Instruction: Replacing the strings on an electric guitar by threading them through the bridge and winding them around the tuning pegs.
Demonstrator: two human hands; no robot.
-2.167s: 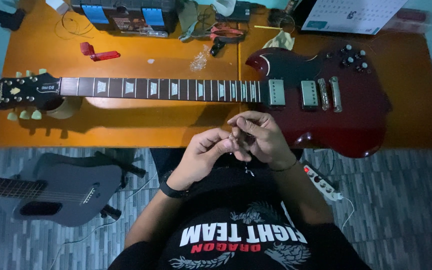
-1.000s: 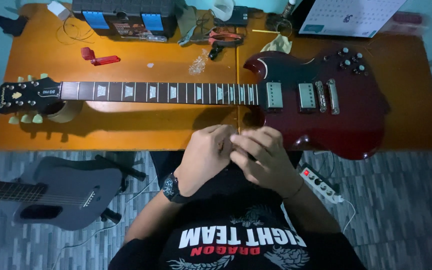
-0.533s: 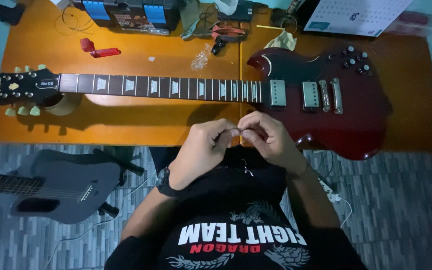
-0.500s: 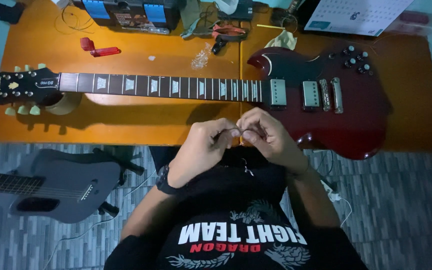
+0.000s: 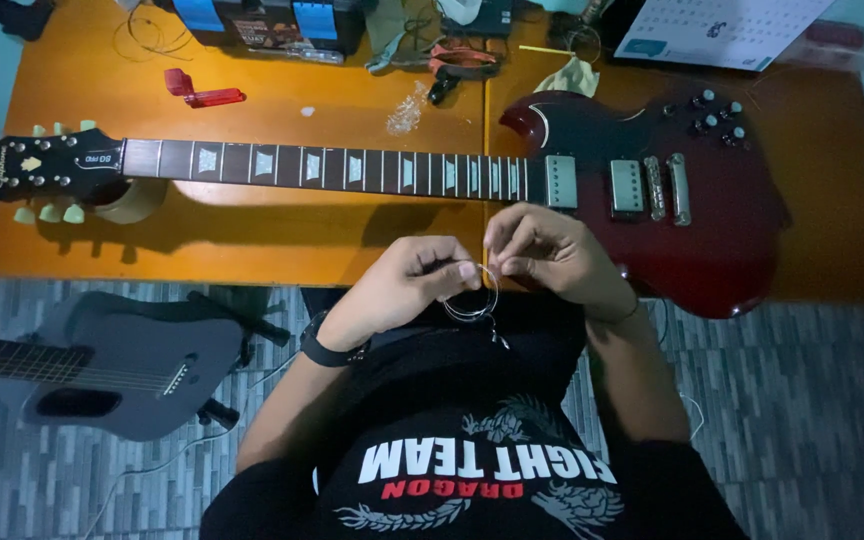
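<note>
Pinching a coiled guitar string (image 5: 470, 303), both hands' fingers (image 5: 464, 270) meet above the red guitar (image 5: 692, 230).

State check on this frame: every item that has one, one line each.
Left hand: pinching coiled string.
Right hand: pinching same coil.
Coiled string: wound up, held between both hands.
Red guitar: flat on table, no strings visible.
Grey guitar: lying on floor.
Red winder: idle on table.

Dim, cool light from above casts soft shadows beneath the guitar neck (image 5: 332, 168) onto the table (image 5: 252, 240), whose far right corner blurs.
</note>
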